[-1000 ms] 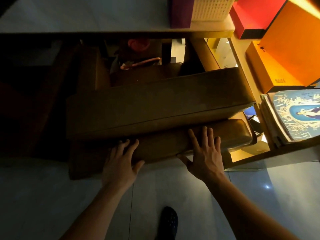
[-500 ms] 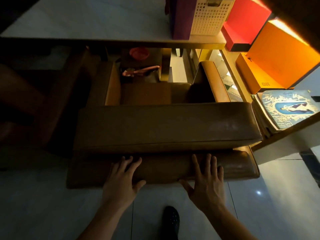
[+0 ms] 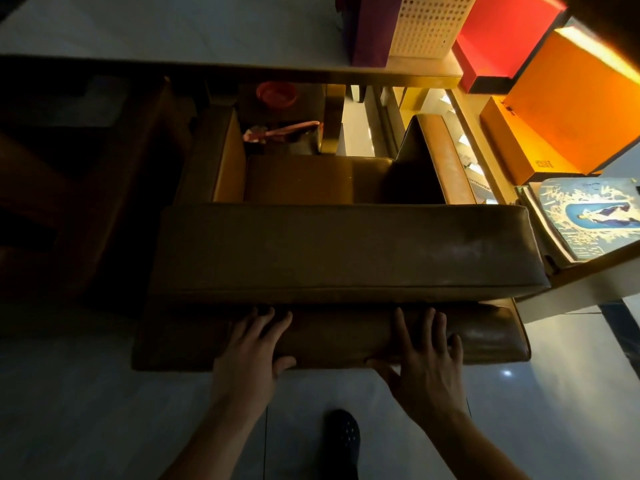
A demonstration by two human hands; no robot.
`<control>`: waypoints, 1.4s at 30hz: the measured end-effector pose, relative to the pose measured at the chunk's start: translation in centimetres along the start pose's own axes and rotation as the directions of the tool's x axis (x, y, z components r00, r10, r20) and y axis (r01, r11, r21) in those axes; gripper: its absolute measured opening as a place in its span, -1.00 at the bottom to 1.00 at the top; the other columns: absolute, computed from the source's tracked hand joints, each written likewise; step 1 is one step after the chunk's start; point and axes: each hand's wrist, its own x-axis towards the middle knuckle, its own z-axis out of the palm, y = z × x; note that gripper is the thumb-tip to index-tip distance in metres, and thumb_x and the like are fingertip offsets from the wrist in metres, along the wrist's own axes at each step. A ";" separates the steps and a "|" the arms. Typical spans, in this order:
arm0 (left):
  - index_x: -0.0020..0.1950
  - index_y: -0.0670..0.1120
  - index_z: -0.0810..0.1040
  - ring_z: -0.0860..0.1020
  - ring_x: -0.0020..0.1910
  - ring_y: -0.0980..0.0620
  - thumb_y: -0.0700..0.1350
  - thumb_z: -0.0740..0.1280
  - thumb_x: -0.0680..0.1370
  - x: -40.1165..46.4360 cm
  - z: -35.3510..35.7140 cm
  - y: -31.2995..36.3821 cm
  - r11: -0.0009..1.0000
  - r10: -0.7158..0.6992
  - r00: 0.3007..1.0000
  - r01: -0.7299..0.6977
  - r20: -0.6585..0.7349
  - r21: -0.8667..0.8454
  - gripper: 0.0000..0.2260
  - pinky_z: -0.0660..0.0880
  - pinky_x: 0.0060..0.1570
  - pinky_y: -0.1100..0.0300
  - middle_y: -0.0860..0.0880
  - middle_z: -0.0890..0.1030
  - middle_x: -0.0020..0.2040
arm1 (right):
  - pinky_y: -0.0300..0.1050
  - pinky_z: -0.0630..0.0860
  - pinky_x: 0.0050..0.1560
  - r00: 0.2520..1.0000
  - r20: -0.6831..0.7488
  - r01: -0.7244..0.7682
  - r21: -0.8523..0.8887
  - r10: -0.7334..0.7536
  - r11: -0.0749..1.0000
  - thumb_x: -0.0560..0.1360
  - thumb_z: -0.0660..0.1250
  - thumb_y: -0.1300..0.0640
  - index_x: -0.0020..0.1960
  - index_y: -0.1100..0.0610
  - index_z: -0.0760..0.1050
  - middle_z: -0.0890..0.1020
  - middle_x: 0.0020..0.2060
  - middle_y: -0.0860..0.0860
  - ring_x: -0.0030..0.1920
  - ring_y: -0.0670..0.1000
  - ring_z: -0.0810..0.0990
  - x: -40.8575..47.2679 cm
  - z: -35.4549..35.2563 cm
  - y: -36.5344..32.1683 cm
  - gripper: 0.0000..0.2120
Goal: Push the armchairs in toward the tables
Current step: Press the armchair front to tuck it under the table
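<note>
armchair (image 3: 346,251) nearer, fingers (image 3: 266,327) flat against back

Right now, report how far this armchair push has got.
Done: the brown leather armchair has its arm fronts at the white-topped table edge. In hand: left hand and right hand lie flat, fingers spread, on its lower back. Left: the seat is mostly outside the table.
</note>
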 end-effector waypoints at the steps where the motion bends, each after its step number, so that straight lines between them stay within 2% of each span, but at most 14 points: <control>1: 0.53 0.27 0.18 0.11 0.53 0.01 0.25 0.32 0.52 0.9 -0.2 0.0 1.000 -0.001 1.000 0.001 -0.007 0.001 -0.38 0.21 0.45 -0.04 0.16 0.24 0.54 | 0.40 0.10 0.49 1.000 -0.005 0.006 -0.002 -0.006 1.000 0.38 -0.30 -0.59 0.60 -0.07 -0.25 -0.05 0.58 0.32 0.57 0.36 -0.05 0.9 -0.3 0.0 -0.05; 7: 0.54 0.25 0.16 0.10 0.54 -0.03 0.25 0.31 0.53 7.0 -0.9 -0.2 1.000 -0.012 0.999 0.012 -0.030 0.001 -0.38 0.23 0.43 -0.05 0.12 0.23 0.56 | 0.37 0.03 0.51 0.998 -0.063 0.028 0.018 -0.027 0.999 0.38 -0.33 -0.58 0.60 -0.06 -0.31 -0.12 0.58 0.31 0.57 0.34 -0.13 6.8 -2.1 -0.2 -0.06; 11: 0.54 0.19 0.22 0.15 0.51 -0.08 0.22 0.34 0.52 10.6 -1.5 -0.1 1.000 0.010 0.999 -0.011 -0.038 -0.004 -0.38 0.25 0.42 -0.10 0.06 0.29 0.53 | 0.37 0.03 0.52 0.997 -0.073 0.032 0.004 -0.032 0.999 0.41 -0.19 -0.58 0.59 -0.07 -0.31 -0.15 0.58 0.30 0.57 0.34 -0.15 10.5 -3.0 0.0 -0.07; 18: 0.52 0.16 0.26 0.17 0.50 -0.11 0.18 0.40 0.50 15.2 -1.7 0.5 0.999 -0.023 0.999 0.022 -0.042 -0.033 -0.37 0.31 0.40 -0.12 0.03 0.32 0.51 | 0.35 0.11 0.49 0.995 -0.079 0.053 -0.051 -0.057 0.997 0.43 -0.11 -0.56 0.61 -0.07 -0.22 -0.06 0.58 0.29 0.57 0.35 -0.08 15.6 -4.2 0.1 -0.07; 27: 0.51 0.11 0.31 0.20 0.47 -0.13 0.14 0.43 0.48 15.6 -2.1 0.8 0.999 -0.004 0.995 0.000 -0.099 -0.036 -0.37 0.32 0.39 -0.19 -0.02 0.36 0.48 | 0.35 0.07 0.50 0.993 -0.103 0.046 -0.031 -0.049 0.998 0.43 -0.11 -0.56 0.61 -0.07 -0.23 -0.07 0.59 0.29 0.57 0.34 -0.10 15.9 -4.7 0.1 -0.07; 33: 0.52 0.11 0.29 0.18 0.51 -0.12 0.13 0.41 0.51 14.9 -2.1 1.2 0.999 -0.016 0.995 0.012 -0.095 -0.036 -0.38 0.12 0.50 -0.16 -0.03 0.33 0.51 | 0.34 0.06 0.51 0.996 -0.078 0.053 -0.007 -0.053 0.999 0.45 -0.07 -0.53 0.61 -0.06 -0.24 -0.11 0.59 0.29 0.57 0.34 -0.12 15.2 -5.2 0.1 -0.09; 40: 0.50 0.13 0.31 0.18 0.49 -0.12 0.13 0.43 0.49 13.9 -1.5 1.1 0.999 -0.034 0.995 0.031 -0.096 -0.035 -0.39 0.28 0.42 -0.19 0.00 0.36 0.49 | 0.37 0.02 0.51 0.996 -0.067 0.061 0.001 -0.061 0.998 0.45 -0.14 -0.53 0.61 -0.05 -0.26 -0.13 0.58 0.31 0.57 0.35 -0.15 14.1 -4.6 0.3 -0.09; 42: 0.52 0.14 0.28 0.16 0.51 -0.12 0.14 0.42 0.50 14.0 -1.7 1.3 0.999 -0.038 0.997 0.037 -0.070 -0.019 -0.37 0.24 0.45 -0.19 0.00 0.33 0.51 | 0.37 0.03 0.51 0.997 -0.053 0.057 -0.001 -0.057 0.998 0.45 -0.12 -0.53 0.61 -0.05 -0.27 -0.14 0.58 0.31 0.57 0.35 -0.16 14.1 -4.8 0.2 -0.09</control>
